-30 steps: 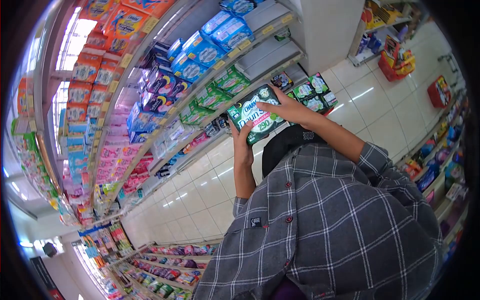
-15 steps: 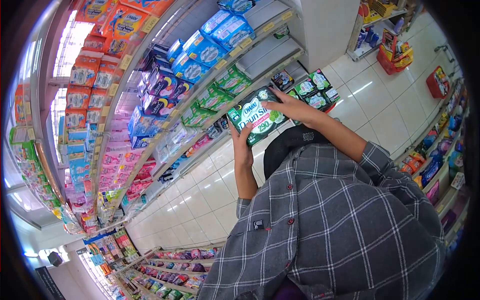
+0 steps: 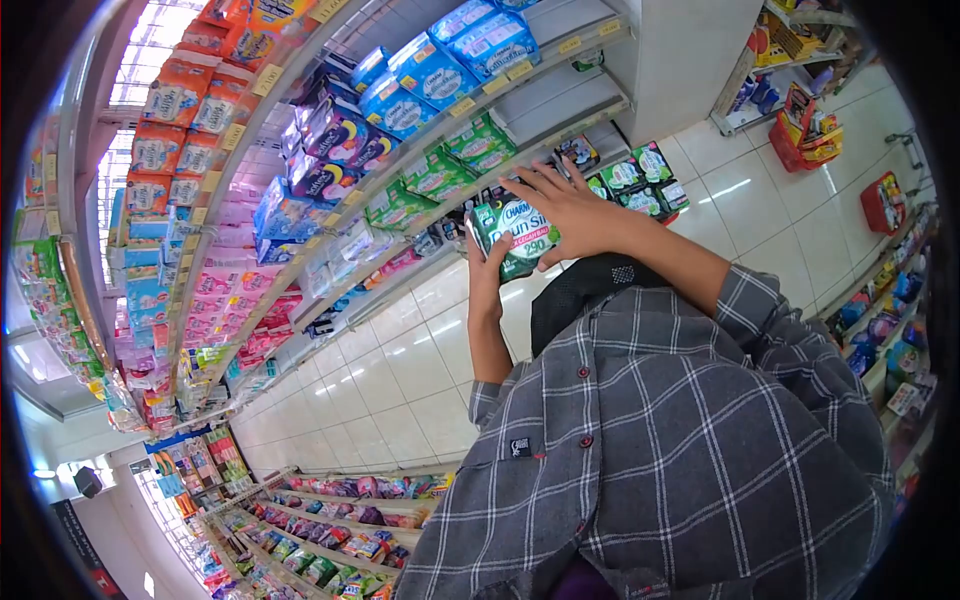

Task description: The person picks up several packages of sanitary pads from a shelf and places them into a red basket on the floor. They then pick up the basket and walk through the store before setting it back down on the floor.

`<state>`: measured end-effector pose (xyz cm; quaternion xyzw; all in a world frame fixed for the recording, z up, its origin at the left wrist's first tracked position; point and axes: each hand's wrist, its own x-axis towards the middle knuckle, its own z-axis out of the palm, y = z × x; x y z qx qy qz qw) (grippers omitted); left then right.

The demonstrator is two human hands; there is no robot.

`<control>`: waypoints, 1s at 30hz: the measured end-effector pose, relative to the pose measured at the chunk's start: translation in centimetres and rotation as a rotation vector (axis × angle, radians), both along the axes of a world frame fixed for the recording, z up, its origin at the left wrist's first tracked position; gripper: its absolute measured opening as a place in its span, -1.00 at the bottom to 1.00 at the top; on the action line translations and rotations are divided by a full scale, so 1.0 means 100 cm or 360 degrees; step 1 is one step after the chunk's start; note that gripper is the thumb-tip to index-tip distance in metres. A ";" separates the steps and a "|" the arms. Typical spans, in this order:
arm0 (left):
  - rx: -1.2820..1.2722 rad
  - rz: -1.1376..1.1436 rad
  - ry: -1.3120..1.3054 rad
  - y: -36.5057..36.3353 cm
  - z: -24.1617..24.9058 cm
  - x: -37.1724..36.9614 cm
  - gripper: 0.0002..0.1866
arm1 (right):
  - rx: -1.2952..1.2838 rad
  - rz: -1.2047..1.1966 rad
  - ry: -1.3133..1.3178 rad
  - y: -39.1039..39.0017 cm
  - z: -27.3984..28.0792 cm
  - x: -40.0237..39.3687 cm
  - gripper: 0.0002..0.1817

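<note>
You're cradling the green pack [image 3: 517, 238] in your left hand [image 3: 484, 280] while your right hand [image 3: 572, 212] is lying spread-fingered across it, so be gripping firmly underneath.

Pack [image 3: 515, 236] in your hands: dark green, white lettering, pink band. Your shirt [image 3: 680, 450]: grey with a white windowpane check and dark red buttons. Shelf stock: blue packs [image 3: 440, 70], purple packs [image 3: 340, 140], green packs [image 3: 450, 165], orange packs [image 3: 175, 95], pink packs [image 3: 240, 300]. Floor [image 3: 400, 380]: glossy white tiles.
</note>
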<state>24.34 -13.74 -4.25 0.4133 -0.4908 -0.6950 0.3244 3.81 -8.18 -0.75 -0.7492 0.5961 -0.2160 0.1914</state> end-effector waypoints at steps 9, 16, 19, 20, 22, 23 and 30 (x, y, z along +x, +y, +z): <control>0.0390 -0.0157 -0.0038 -0.001 -0.052 -0.024 -0.16 | 0.0356 0.0112 0.0069 -0.010 -0.017 -0.040 0.28; 0.0659 -0.0305 -0.0798 0.165 -0.388 -0.021 0.01 | 0.0845 -0.0145 0.0425 -0.036 -0.132 -0.138 0.28; 0.1089 -0.0474 -0.1131 0.264 -0.329 -0.050 0.20 | 0.0810 -0.0041 0.0559 -0.059 -0.188 -0.153 0.28; 0.1330 -0.0445 -0.1258 0.299 -0.339 -0.062 0.32 | 0.0764 0.0007 0.0572 -0.068 -0.209 -0.154 0.26; 0.1581 -0.0374 -0.1442 0.319 -0.353 -0.086 0.45 | 0.0668 0.0128 0.0691 -0.100 -0.260 -0.151 0.24; 0.1574 -0.0313 -0.1507 0.322 -0.345 -0.097 0.45 | 0.0633 0.0165 0.0743 -0.111 -0.289 -0.152 0.23; 0.1749 -0.0002 -0.1838 0.333 -0.362 -0.169 0.36 | 0.0313 0.0482 0.0671 -0.177 -0.446 -0.137 0.11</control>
